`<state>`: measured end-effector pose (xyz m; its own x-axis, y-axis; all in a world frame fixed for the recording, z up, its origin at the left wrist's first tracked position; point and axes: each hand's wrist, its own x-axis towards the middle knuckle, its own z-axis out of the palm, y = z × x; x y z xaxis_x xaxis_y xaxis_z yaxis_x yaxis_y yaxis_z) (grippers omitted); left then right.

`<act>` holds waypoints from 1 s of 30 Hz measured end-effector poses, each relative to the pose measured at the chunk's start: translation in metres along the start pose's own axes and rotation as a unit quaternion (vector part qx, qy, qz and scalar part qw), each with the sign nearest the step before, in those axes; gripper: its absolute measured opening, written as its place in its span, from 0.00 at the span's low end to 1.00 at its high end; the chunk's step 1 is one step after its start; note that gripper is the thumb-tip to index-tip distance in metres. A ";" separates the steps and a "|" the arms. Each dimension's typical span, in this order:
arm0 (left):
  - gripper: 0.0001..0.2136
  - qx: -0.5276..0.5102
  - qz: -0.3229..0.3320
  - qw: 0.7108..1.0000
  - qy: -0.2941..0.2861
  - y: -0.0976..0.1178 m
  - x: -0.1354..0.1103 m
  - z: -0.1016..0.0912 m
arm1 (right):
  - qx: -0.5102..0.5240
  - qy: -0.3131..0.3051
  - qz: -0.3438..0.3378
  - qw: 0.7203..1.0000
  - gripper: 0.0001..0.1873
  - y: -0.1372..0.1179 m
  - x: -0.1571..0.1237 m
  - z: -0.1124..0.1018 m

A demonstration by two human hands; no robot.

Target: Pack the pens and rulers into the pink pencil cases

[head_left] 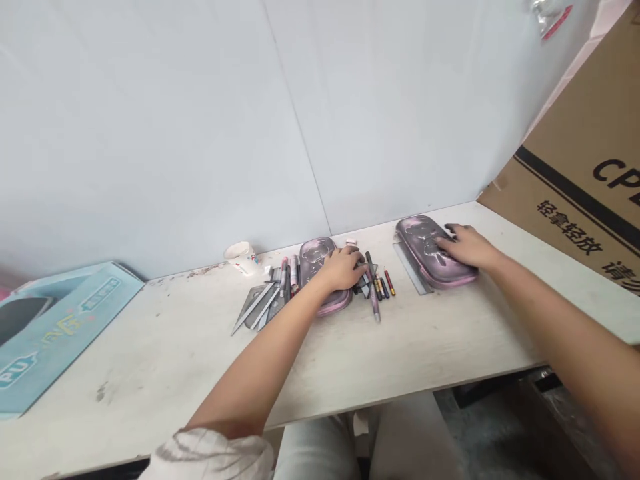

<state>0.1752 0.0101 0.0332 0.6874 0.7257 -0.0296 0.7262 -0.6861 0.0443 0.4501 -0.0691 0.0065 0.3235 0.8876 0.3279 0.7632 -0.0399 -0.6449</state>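
Two pink pencil cases lie on a pale wooden table [380, 353]. My left hand [343, 267] rests over the left pencil case [314, 257], its fingers curled down onto a bunch of pens and pencils [378, 288] lying between the cases; whether it grips one is hidden. My right hand [467, 245] lies flat with fingers spread on top of the right pencil case [425, 247]. A clear ruler [409, 270] sticks out along the left side of that case.
Set squares and rulers [260, 303] with more pens lie left of the left case. A small white paper cup [242, 257] stands by the wall. A light blue box [55, 327] sits at far left, a big cardboard carton [590, 173] at right.
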 end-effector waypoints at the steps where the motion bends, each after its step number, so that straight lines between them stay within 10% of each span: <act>1: 0.20 -0.006 0.004 1.000 0.007 -0.002 -0.003 0.001 | -0.023 0.007 -0.002 1.000 0.20 -0.017 -0.005 0.010; 6: 0.19 -0.014 0.018 0.998 0.061 -0.005 -0.010 0.009 | -0.248 -0.135 -0.194 0.940 0.23 -0.104 -0.070 0.053; 9: 0.17 -0.030 0.024 0.995 0.091 -0.008 -0.013 0.012 | -0.306 -0.195 -0.183 0.914 0.19 -0.123 -0.101 0.069; 15: 0.14 -0.105 0.065 0.977 0.176 -0.013 -0.029 0.011 | -0.309 -0.100 -0.053 0.944 0.18 -0.095 -0.110 0.056; 19: 0.18 -0.041 0.149 0.953 0.259 0.004 -0.042 -0.005 | -0.250 -0.056 -0.107 0.961 0.16 -0.083 -0.118 0.044; 23: 0.16 0.060 0.248 0.948 0.191 0.024 -0.047 -0.023 | -0.156 -0.010 -0.176 0.972 0.15 -0.086 -0.119 0.031; 30: 0.16 0.046 0.142 0.981 0.126 0.038 -0.047 -0.035 | -0.068 0.024 -0.165 0.984 0.16 -0.078 -0.102 -0.001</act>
<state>0.1700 -0.0488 0.0715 0.8455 0.4867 0.2199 0.5123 -0.8554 -0.0767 0.3582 -0.1572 0.0243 0.0697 0.8403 0.5376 0.8976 0.1822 -0.4013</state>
